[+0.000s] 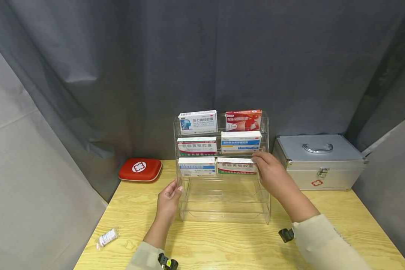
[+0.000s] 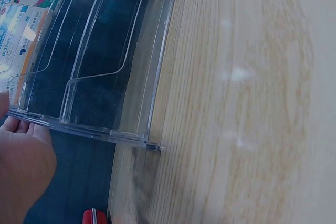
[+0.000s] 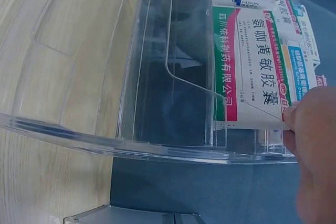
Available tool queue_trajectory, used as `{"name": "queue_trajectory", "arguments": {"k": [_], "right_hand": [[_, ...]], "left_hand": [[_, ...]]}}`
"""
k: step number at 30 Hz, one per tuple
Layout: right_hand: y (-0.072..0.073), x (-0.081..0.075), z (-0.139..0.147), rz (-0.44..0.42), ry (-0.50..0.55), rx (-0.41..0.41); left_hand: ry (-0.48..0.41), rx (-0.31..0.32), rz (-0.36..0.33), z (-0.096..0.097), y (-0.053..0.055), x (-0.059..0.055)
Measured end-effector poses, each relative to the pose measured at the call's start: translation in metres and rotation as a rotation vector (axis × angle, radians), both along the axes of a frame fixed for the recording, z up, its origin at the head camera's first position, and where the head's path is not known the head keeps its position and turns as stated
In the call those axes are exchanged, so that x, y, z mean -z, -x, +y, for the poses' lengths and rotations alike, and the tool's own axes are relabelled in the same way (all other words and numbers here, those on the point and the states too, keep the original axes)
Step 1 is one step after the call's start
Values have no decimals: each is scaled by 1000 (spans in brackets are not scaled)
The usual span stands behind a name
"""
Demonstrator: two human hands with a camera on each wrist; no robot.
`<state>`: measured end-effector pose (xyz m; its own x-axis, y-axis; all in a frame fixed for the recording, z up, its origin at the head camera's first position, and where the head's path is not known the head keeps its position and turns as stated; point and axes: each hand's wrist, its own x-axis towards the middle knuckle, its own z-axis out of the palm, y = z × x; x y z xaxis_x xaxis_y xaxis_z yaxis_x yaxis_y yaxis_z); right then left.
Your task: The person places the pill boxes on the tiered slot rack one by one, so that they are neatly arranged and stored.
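Note:
A clear tiered rack (image 1: pixel 224 216) stands upright on the table, with medicine boxes in its upper three tiers. My left hand (image 1: pixel 168 198) grips the rack's left side edge, fingers partly hidden behind the panel in the left wrist view. At the right end of the third tier, my right hand (image 1: pixel 273 174) pinches the top corner of a white medicine box (image 3: pixel 249 66) with green and red bands. Beside it sits a blue-and-white box (image 1: pixel 197 167). Above are another green-and-red box (image 1: pixel 197 147), a blue-striped box (image 1: pixel 240 143), a white box (image 1: pixel 198 123) and a red box (image 1: pixel 243 121).
A red zip case (image 1: pixel 140 170) lies left of the rack. Behind my right arm stands a silver metal case (image 1: pixel 324 165) with a top handle. A small wrapped white bottle (image 1: pixel 108 237) lies near the table's left edge. Grey curtain (image 1: pixel 189 56) hangs behind the table.

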<state>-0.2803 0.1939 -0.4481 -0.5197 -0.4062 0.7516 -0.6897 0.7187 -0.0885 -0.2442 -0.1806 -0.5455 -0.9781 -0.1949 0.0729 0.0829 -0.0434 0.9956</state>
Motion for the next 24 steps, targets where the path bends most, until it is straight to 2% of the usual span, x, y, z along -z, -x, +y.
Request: {"name": "queue_trajectory", "arguments": {"k": [13,19,24], "right_hand": [[-2,-2,0,15,2,3],[-7,1,1,44,-11,-9],[-16,-1,10,31,-21,27]], "left_hand": [[1,4,-7,0,2,0],[24,9,-11,-2,2,-2],[48,9,-7,-3,3,-5]]}}
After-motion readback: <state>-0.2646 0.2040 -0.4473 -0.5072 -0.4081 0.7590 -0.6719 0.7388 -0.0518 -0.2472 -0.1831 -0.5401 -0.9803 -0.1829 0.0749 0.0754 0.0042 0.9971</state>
